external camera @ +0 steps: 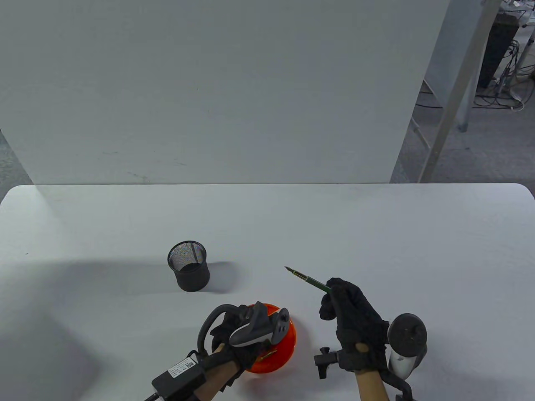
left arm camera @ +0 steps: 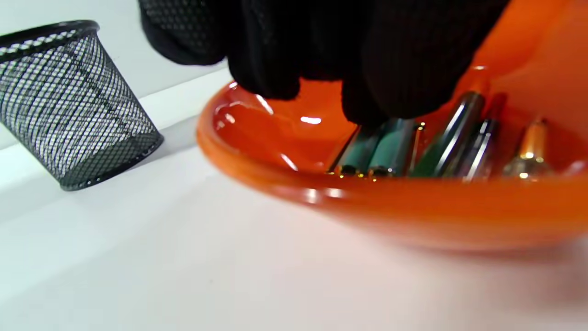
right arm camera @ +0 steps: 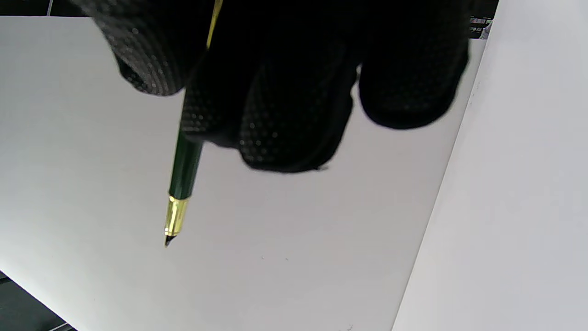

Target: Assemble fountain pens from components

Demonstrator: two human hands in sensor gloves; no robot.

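Observation:
My right hand (external camera: 340, 298) grips a dark green pen body (external camera: 307, 279) with a gold collar and nib, held above the table with the nib pointing up and to the left. The right wrist view shows the pen (right arm camera: 181, 179) coming out from under my gloved fingers (right arm camera: 285, 115). My left hand (external camera: 234, 330) reaches into the orange bowl (external camera: 288, 342) at the table's near edge. In the left wrist view my fingertips (left arm camera: 381, 96) touch the green and gold pen parts (left arm camera: 390, 149) lying in the bowl (left arm camera: 367, 202). I cannot tell whether they grip one.
A black mesh pen cup (external camera: 188, 265) stands upright on the white table, left of the pen and behind the bowl; it also shows in the left wrist view (left arm camera: 69, 101). A white panel (external camera: 217, 87) stands behind the table.

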